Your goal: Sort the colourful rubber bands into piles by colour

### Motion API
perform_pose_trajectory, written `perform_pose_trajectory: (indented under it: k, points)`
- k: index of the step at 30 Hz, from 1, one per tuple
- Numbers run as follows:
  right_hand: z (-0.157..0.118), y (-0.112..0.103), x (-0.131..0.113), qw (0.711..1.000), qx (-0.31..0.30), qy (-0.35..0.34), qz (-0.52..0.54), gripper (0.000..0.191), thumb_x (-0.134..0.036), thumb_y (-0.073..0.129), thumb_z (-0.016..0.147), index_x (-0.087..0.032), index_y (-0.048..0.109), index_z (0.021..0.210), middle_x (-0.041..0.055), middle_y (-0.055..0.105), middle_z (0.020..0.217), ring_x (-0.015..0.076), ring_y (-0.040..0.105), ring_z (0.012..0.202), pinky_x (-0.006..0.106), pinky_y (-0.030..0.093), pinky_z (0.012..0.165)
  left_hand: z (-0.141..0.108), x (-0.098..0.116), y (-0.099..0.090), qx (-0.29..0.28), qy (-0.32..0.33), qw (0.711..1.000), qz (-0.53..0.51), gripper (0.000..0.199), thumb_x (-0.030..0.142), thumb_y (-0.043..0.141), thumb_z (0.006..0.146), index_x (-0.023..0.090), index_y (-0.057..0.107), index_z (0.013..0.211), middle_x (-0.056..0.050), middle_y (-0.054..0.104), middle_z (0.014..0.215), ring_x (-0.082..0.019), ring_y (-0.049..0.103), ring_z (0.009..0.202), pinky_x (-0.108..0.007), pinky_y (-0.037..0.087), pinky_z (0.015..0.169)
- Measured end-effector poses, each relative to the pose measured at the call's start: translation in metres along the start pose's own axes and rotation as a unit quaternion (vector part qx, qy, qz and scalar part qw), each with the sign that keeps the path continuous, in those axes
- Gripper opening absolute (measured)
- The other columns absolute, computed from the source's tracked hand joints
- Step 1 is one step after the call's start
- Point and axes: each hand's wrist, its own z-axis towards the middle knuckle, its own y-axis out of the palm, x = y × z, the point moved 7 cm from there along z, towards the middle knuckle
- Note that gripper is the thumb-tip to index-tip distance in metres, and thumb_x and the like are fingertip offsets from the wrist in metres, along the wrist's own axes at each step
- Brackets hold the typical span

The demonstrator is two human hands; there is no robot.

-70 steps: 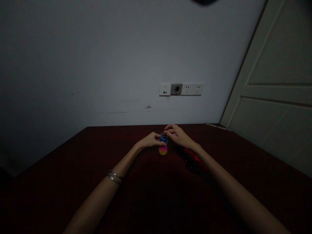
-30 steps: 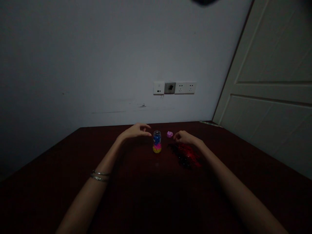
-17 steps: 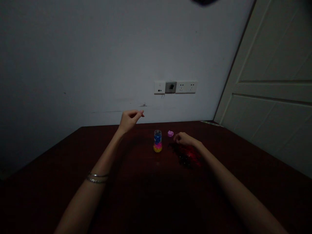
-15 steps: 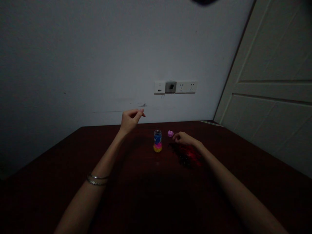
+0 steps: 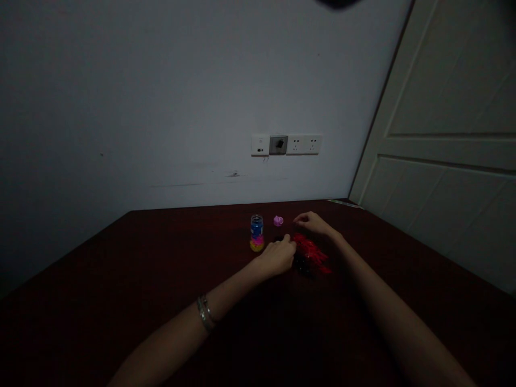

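Observation:
A small clear jar (image 5: 257, 234) stands upright on the dark red table, with yellow, pink and blue layers inside. Right of it lies a small pink-purple object (image 5: 278, 221). A loose pile of red pieces (image 5: 312, 251) and a pile of black pieces (image 5: 303, 263) lie side by side. My left hand (image 5: 280, 253) is at the left edge of the black pile, fingers pinched; what is between them is hidden. Just behind the red pile is my right hand (image 5: 312, 222), its fingers closed together on something too small to make out.
The dark red table (image 5: 181, 242) meets a pale wall (image 5: 181, 107) at the back. Socket plates (image 5: 304, 144) are on the wall. A white panelled door (image 5: 439, 177) rises at the right.
My left hand has come down from above the left of the jar to the black pile on the right. My right hand has moved slightly away from the pink-purple object, uncovering more of the red pile.

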Motion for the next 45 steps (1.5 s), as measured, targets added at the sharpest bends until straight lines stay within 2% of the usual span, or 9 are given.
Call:
perform_pose_trajectory:
  k: [4, 9, 14, 25, 33, 36, 39, 42, 45]
  points:
    - [-0.002, -0.008, 0.029, 0.998, 0.039, 0.044, 0.006, 0.026, -0.025, 0.05, 0.07, -0.012, 0.068, 0.085, 0.0056, 0.069, 0.077, 0.016, 0.061, 0.069, 0.021, 0.045, 0.06, 0.013, -0.014, 0.015, -0.035, -0.038, 0.998, 0.027, 0.029, 0.013, 0.041, 0.078, 0.011, 0.049, 0.106, -0.016, 0.046, 0.111, -0.023, 0.061, 0.083, -0.032, 0.05, 0.065]
    - [-0.006, -0.014, 0.059, 0.995, 0.078, 0.058, -0.016, 0.027, -0.025, 0.051, 0.07, -0.011, 0.068, 0.086, 0.0074, 0.07, 0.08, 0.0179, 0.062, 0.075, 0.023, 0.046, 0.068, 0.022, -0.02, 0.022, -0.082, -0.087, 0.992, 0.034, 0.03, 0.009, 0.039, 0.078, 0.007, 0.051, 0.106, -0.019, 0.049, 0.108, -0.026, 0.061, 0.086, -0.035, 0.051, 0.068]
    - [-0.012, -0.014, 0.077, 0.992, 0.106, 0.065, -0.001, 0.027, -0.024, 0.05, 0.071, -0.012, 0.068, 0.088, 0.0076, 0.07, 0.083, 0.0182, 0.063, 0.077, 0.025, 0.046, 0.072, 0.027, -0.023, 0.02, -0.073, -0.095, 0.992, 0.032, 0.027, 0.009, 0.038, 0.08, 0.01, 0.056, 0.099, -0.018, 0.051, 0.105, -0.026, 0.06, 0.089, -0.037, 0.05, 0.07]
    - [-0.019, -0.016, 0.08, 0.985, 0.142, 0.096, 0.013, 0.027, -0.021, 0.048, 0.072, -0.012, 0.067, 0.088, 0.007, 0.07, 0.081, 0.0175, 0.063, 0.078, 0.024, 0.045, 0.071, 0.023, -0.03, 0.013, -0.053, -0.107, 0.993, 0.004, 0.019, 0.017, 0.042, 0.082, 0.014, 0.056, 0.095, -0.011, 0.058, 0.102, -0.022, 0.057, 0.095, -0.03, 0.048, 0.077]
    - [-0.019, -0.016, 0.084, 0.984, 0.147, 0.1, 0.005, 0.026, -0.023, 0.049, 0.071, -0.014, 0.067, 0.087, 0.0069, 0.069, 0.087, 0.0184, 0.062, 0.081, 0.026, 0.045, 0.074, 0.017, -0.022, 0.005, -0.028, -0.048, 0.998, 0.028, 0.017, 0.023, 0.045, 0.082, 0.013, 0.056, 0.091, -0.011, 0.055, 0.101, -0.023, 0.059, 0.089, -0.032, 0.048, 0.071]
    - [-0.02, -0.016, 0.083, 0.984, 0.144, 0.103, 0.004, 0.028, -0.023, 0.048, 0.071, -0.013, 0.067, 0.088, 0.0062, 0.07, 0.083, 0.0182, 0.062, 0.078, 0.026, 0.045, 0.072, 0.011, -0.015, -0.004, -0.022, -0.037, 0.998, 0.039, 0.017, 0.023, 0.045, 0.082, 0.014, 0.056, 0.091, -0.01, 0.052, 0.103, -0.022, 0.059, 0.086, -0.032, 0.048, 0.07]
    - [-0.022, -0.017, 0.079, 0.983, 0.15, 0.102, 0.006, 0.028, -0.023, 0.048, 0.071, -0.012, 0.068, 0.087, 0.0076, 0.069, 0.086, 0.0187, 0.062, 0.081, 0.026, 0.045, 0.074, 0.005, -0.004, -0.024, 0.003, -0.009, 0.998, 0.059, 0.02, 0.023, 0.043, 0.082, 0.012, 0.056, 0.092, -0.012, 0.049, 0.108, -0.021, 0.059, 0.082, -0.031, 0.047, 0.066]
    - [-0.024, -0.017, 0.074, 0.983, 0.153, 0.102, 0.001, 0.028, -0.024, 0.048, 0.071, -0.013, 0.068, 0.087, 0.0072, 0.069, 0.087, 0.0188, 0.062, 0.082, 0.026, 0.044, 0.075, -0.001, -0.003, -0.056, 0.048, 0.004, 0.996, 0.069, 0.022, 0.021, 0.041, 0.082, 0.011, 0.057, 0.093, -0.013, 0.045, 0.113, -0.019, 0.057, 0.079, -0.029, 0.045, 0.063]
    - [-0.025, -0.018, 0.071, 0.982, 0.159, 0.1, -0.011, 0.027, -0.024, 0.048, 0.071, -0.014, 0.068, 0.085, 0.0072, 0.069, 0.086, 0.0194, 0.062, 0.082, 0.027, 0.044, 0.075, -0.002, -0.021, -0.092, 0.081, -0.015, 0.995, 0.048, 0.025, 0.024, 0.04, 0.083, 0.011, 0.058, 0.094, -0.012, 0.046, 0.111, -0.017, 0.054, 0.078, -0.028, 0.042, 0.064]
